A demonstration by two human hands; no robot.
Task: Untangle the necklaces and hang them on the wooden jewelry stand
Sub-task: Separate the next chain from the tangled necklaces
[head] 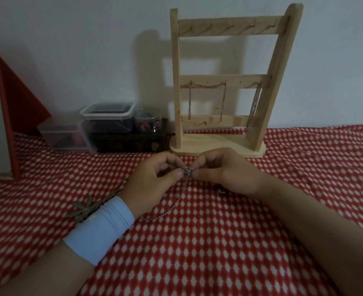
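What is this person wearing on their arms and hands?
Both hands are bare, no gloves or rings visible. The left hand has a wide light-blue fabric band round its wrist, plain and unmarked. The right hand and forearm show no sleeve or band.

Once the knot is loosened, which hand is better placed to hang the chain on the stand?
Probably the right hand: it pinches the knot in front of the wooden stand; the left hand, also pinching, sits left of it.
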